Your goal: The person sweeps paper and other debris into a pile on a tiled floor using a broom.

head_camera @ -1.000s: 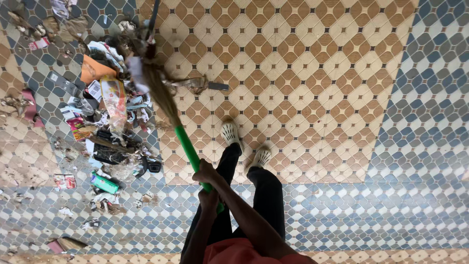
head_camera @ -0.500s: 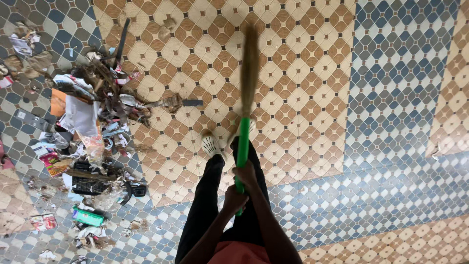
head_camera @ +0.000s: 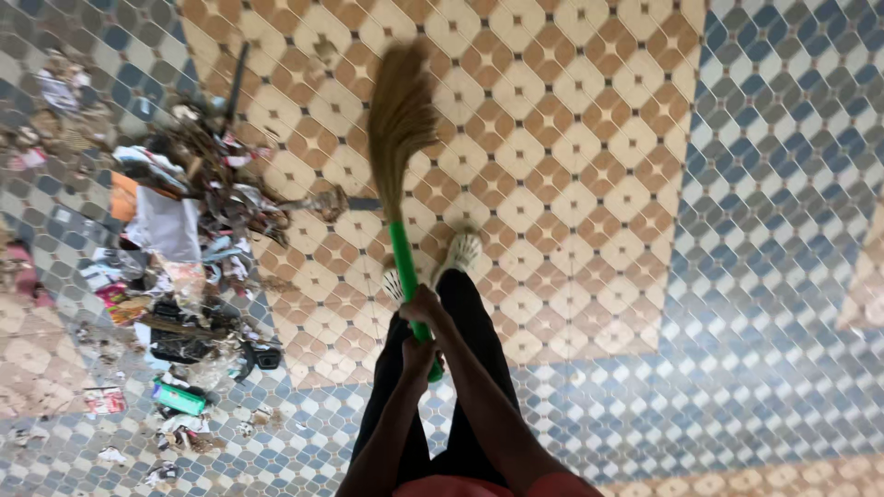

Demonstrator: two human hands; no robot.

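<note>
1. Broom (head_camera: 401,166): there is one, with a green handle and a fan of brown straw bristles. It stands in front of the hands, and the bristle end is on the brown and cream tiles of the floor (head_camera: 589,138), far ahead of the hands. The bristles look blurred.
2. Two hands hold the green handle, both closed around it and close together, one just behind the other.
3. The right hand (head_camera: 424,306) is the forward one, higher on the handle toward the bristles. The left hand (head_camera: 418,354) grips the end of the handle, just behind the right hand, nearer to the body.
4. Two legs in black trousers are below the hands. Two white shoes show ahead of the hands: one shoe (head_camera: 460,250) is just to the right of the handle, and the other is partly hidden behind the handle.
5. One large pile of rubbish (head_camera: 193,212) lies well to the left of the hands. It has papers, wrappers, dry sticks and dark scraps; I cannot count these pieces.
6. In that pile, one small green box (head_camera: 179,398) lies to the left of the hands, near the blue and white tiles.
7. One dark flat strip (head_camera: 364,203) lies on the floor just left of the bristles, ahead of the hands.
</note>
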